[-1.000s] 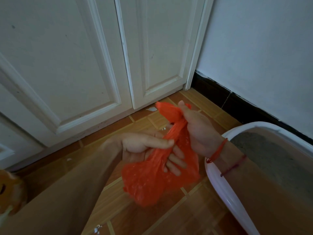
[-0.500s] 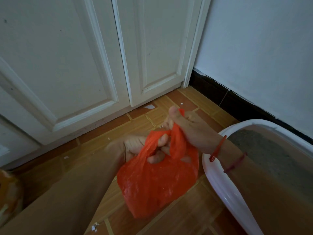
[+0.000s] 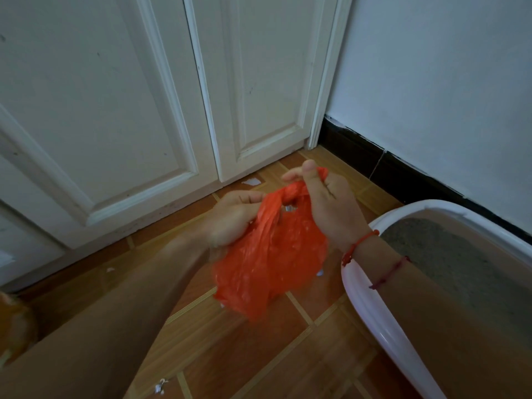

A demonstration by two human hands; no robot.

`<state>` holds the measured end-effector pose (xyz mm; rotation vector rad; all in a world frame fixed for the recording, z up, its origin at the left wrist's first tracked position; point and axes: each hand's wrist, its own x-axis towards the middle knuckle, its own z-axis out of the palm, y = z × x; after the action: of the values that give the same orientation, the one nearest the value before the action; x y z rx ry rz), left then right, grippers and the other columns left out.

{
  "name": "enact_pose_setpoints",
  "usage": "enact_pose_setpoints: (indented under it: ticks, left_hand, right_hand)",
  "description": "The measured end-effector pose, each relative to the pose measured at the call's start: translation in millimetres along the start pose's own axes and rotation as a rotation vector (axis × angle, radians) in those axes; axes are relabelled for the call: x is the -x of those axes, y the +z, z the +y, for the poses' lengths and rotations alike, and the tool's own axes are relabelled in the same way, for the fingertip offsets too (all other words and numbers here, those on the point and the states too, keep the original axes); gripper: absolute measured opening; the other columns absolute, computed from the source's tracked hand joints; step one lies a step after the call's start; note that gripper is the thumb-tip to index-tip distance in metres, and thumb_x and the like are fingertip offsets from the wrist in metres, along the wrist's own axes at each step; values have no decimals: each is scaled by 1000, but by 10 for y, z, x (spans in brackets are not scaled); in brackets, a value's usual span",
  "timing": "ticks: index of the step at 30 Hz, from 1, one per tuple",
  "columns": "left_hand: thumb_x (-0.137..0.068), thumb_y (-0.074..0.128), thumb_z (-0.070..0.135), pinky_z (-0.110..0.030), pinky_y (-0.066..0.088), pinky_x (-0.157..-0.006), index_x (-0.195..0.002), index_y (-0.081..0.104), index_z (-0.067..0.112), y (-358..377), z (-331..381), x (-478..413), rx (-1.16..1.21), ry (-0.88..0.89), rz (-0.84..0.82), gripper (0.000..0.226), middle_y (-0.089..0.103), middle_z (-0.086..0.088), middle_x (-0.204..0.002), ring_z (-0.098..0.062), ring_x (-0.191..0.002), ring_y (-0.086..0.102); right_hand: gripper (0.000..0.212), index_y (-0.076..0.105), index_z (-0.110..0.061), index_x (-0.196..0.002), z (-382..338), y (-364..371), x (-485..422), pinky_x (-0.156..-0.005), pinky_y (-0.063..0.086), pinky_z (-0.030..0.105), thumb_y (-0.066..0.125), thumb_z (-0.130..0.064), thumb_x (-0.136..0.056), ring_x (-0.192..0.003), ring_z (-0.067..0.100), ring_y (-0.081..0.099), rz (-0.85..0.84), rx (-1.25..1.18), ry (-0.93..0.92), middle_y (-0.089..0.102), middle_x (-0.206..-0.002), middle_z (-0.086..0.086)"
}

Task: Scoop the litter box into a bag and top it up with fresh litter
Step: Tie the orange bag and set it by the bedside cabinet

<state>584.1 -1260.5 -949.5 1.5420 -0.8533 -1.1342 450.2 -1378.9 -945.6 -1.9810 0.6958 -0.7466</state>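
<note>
Since the earlier frame, my right hand (image 3: pixel 331 208) has risen and both hands have drawn the bag's handles apart at the top.

Item: orange bag (image 3: pixel 270 254), thin plastic, held above the floor (image 3: pixel 259 355) between my forearms; pale specks show through the film, contents otherwise unclear.
Left hand (image 3: pixel 233 217): fingers closed on one twisted handle.
Right hand: thumb and fingers pinched on the other handle; two red strings at the wrist.
Item: litter box (image 3: pixel 383 321), white rim, lower right, grey litter (image 3: pixel 449 254) inside; my right forearm crosses its rim.
Clearance: open tile below and in front of the bag; white cabinet doors (image 3: pixel 144 110) close ahead, wall with dark baseboard (image 3: pixel 388 165) to the right.
Also: small white scraps (image 3: pixel 252 182) on the floor; blurred orange object (image 3: pixel 14 323) at the left edge.
</note>
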Motion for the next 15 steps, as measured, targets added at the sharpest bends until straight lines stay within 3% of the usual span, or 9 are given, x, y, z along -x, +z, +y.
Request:
enact_pose_setpoints:
  ticks: [2,5,7,10,12,15]
  left_hand:
    - [-95,60,20,-31,48,-63,-85,66,-3,-13,30,13,4,20,95,26,58,-7,-68,-17,-59,54]
    - [-98,55,30,-28,45,-58,-64,61,15,-91,25,9,-140,83,218,37,54,-1,-61,-12,-53,51]
    - [-98,53,33,-28,45,-59,-68,62,12,-159,2,17,-219,106,287,38,55,0,-62,-12,-56,53]
    - [-98,53,30,-25,46,-61,-76,62,1,-243,-61,9,-247,107,347,38,56,-3,-65,-10,-60,54]
    - [-97,55,25,-21,45,-58,-63,58,11,-345,-144,-4,-273,90,419,36,51,6,-56,-5,-55,50]
    - [-92,57,20,-40,49,-69,-53,54,19,-648,-310,29,-254,33,511,39,50,5,-54,-13,-59,51]
  right_hand:
    - [47,72,-32,-92,23,-6,-22,-81,49,21,28,-46,-103,-84,-1,65,18,-5,39,72,-83,-12]
    - [49,73,-31,-93,96,-23,-38,-87,53,33,28,-48,-102,-88,6,66,30,22,101,73,-87,-6]
    - [50,72,-31,-90,196,-37,-38,-88,54,38,27,-51,-101,-89,9,67,33,32,148,73,-88,-4]
    - [58,69,-16,-76,337,-43,-32,-83,55,47,30,-50,-101,-80,21,70,69,59,176,72,-78,8]
    - [58,64,-12,-67,397,-53,-16,-79,57,45,32,-46,-102,-74,27,70,100,36,203,70,-74,15]
    - [61,63,-4,-65,569,-157,23,-70,53,36,33,-41,-103,-65,25,64,191,48,309,69,-71,19]
